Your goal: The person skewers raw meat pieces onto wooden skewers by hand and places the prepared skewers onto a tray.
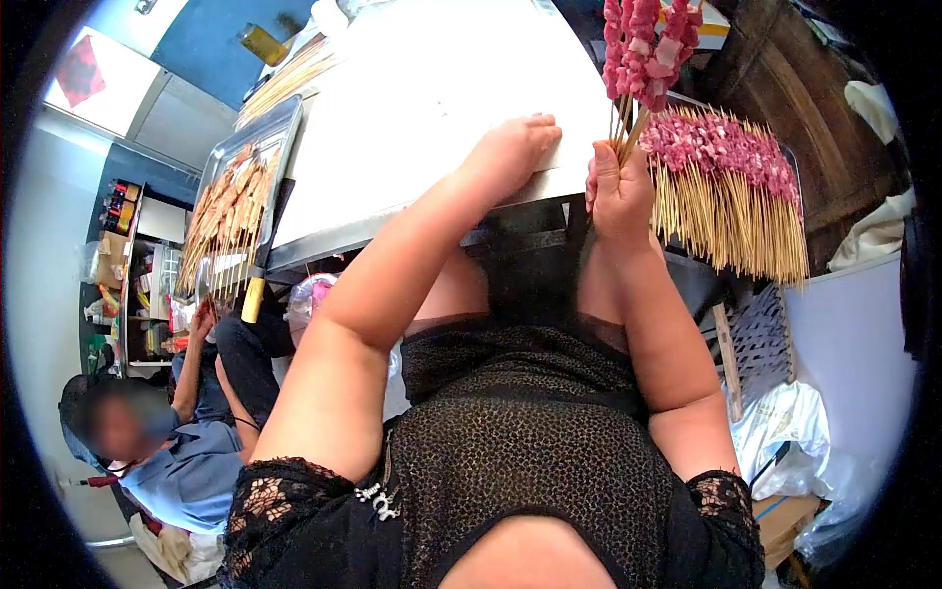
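Note:
Several skewers of raw pink meat (648, 54) stand upright in my right hand (622, 191). Its fingers wrap round the bare lower ends of the wooden sticks, with the thumb in front, just beyond the table's right edge. My left hand (512, 152) rests near the front right corner of the white tabletop (432, 88), palm down. Its fingers bend slightly, and nothing shows in them. Beside my right hand, on the right, a large pile of meat skewers (726, 191) lies with the meat ends away from me and the sticks towards me.
At the table's left stands a metal tray (287, 133) of browner meat skewers (235, 201). Bare sticks (289, 79) lie behind it. A person in a blue shirt (191, 476) sits at the left, one hand near that tray. Plastic bags (785, 427) are low on the right.

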The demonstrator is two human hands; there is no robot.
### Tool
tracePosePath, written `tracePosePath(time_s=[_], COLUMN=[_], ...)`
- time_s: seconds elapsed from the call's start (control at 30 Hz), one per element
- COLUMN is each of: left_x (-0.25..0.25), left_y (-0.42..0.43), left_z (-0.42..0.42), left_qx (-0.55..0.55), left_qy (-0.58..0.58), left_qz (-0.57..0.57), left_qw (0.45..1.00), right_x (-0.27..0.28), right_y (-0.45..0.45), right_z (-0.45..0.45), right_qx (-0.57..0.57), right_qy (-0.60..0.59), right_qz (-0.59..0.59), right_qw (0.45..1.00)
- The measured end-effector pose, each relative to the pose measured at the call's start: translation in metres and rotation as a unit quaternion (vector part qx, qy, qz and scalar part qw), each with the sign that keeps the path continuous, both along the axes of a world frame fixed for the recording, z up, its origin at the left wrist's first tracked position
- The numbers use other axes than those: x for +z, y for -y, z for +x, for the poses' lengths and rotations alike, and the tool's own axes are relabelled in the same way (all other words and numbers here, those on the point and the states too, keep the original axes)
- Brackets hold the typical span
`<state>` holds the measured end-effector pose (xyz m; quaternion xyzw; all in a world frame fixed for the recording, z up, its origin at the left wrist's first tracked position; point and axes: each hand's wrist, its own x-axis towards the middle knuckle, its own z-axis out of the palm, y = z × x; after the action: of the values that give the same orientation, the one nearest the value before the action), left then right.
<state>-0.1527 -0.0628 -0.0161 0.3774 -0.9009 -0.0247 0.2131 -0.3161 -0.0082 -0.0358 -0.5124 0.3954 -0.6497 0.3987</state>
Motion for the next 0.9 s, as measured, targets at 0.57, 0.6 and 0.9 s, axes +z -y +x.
tracePosePath(time_s=[0.57, 0.6, 0.9], left_x=[-0.003, 0.002, 0.008], left_y=[0.055, 0.053, 0.000], left_z=[0.124, 0.119, 0.076], left_qx=[0.273, 0.277, 0.214], left_qy=[-0.073, -0.125, -0.032], left_qz=[0.011, 0.134, 0.064], left_qw=[0.959, 0.943, 0.974], right_x=[0.007, 0.006, 0.005], right_y=[-0.003, -0.003, 0.000], right_z=[-0.026, -0.026, -0.024], right_qx=[-0.013, -0.019, -0.005], right_qy=[-0.015, -0.023, -0.009], right_qz=[-0.005, -0.007, -0.008], right_qw=[1.000, 1.000, 1.000])
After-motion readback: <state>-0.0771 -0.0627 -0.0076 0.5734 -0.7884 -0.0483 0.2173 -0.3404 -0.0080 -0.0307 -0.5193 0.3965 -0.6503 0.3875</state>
